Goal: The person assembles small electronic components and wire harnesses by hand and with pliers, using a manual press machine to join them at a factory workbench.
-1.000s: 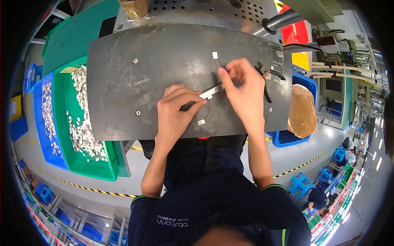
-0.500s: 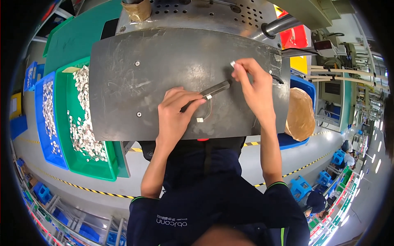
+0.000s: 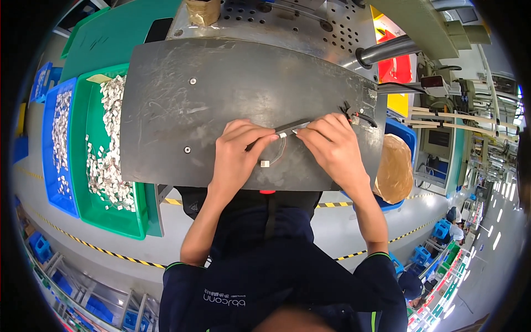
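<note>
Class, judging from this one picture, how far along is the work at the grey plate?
Done: nothing clearly finished shows. In hand: the left hand holds a dark tool to a small wired connector, which the right hand steadies. Left: more wired parts wait at the plate's right edge.

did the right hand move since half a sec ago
Yes. The right hand came back toward the person and leftward, away from the black wire cluster, meeting the left hand.

A green bin [image 3: 110, 218] heaped with small pale parts stands just left of the dark metal surface [image 3: 221, 94], with a blue bin [image 3: 55, 188] of similar parts beside it. A perforated metal plate [image 3: 287, 22] lies beyond, a tape roll [image 3: 202, 11] on it. A brown bag [image 3: 394, 169] hangs at right.
</note>
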Demonstrator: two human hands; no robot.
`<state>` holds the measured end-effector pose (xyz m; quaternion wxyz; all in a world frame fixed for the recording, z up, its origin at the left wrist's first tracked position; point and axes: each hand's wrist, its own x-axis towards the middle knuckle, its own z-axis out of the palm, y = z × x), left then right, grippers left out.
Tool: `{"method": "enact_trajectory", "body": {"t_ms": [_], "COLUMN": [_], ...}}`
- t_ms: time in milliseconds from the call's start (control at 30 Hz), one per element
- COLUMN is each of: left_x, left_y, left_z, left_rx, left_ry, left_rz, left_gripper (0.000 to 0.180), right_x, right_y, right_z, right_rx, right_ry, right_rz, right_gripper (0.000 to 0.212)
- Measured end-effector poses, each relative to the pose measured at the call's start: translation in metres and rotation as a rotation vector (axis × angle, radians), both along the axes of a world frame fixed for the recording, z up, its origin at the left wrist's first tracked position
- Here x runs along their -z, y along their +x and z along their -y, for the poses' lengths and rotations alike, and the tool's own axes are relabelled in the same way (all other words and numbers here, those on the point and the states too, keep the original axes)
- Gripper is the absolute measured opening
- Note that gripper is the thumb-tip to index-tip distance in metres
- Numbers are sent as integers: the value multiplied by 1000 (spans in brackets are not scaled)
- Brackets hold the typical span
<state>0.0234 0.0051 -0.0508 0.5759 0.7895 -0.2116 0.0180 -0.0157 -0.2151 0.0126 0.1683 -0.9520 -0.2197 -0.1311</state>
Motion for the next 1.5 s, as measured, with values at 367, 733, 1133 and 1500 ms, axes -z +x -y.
{"method": "enact_trajectory", "body": {"t_ms": [367,733,1133,1500], "left_x": [0,4,4,-11], "left_y": [-1,-5,1,12], "left_z": [1,0,2,3], "left_rx": [-18,-57,28,126], "left_ry": [6,6,55,223], "left_rz": [-42,-110,69,177], "left_gripper": [11,21,21,19], "right_x": [0,31,37,35], "right_y": [10,-12,12,5], "right_z": [1,46,47,7], "right_rx": [-107,600,563,41], "right_ry": [-130,207,265,581], "right_rz": [-24,49,90,-366], "right_gripper": [17,27,23,20]}}
